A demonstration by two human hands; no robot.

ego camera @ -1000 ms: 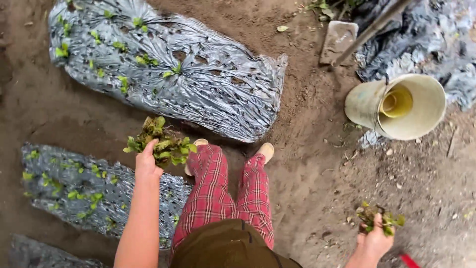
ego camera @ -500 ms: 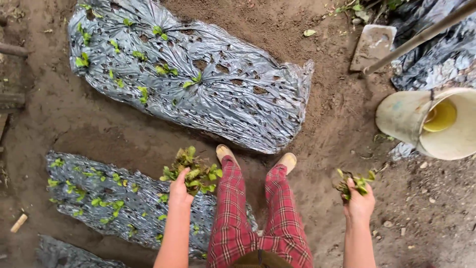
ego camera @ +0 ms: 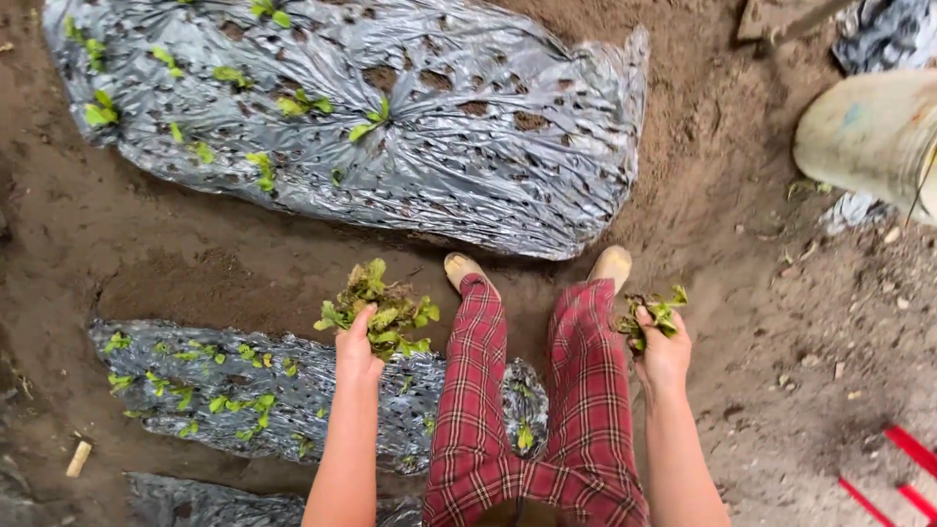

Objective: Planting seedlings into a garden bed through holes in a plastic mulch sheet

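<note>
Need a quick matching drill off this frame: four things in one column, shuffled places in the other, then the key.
Things:
1. left hand
2. right hand
3. pale bucket
4. red bars

Places:
A. bottom right corner
B. upper right edge, on the soil
C. over the near plastic-covered bed, gripping the bigger bunch of seedlings
D. beside the plaid trouser leg, gripping the smaller bunch of seedlings

Pairs: 1-C, 2-D, 3-B, 4-A

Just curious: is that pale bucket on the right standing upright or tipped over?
Tipped: the bucket lies on its side on the soil, its curved wall facing up.
</note>
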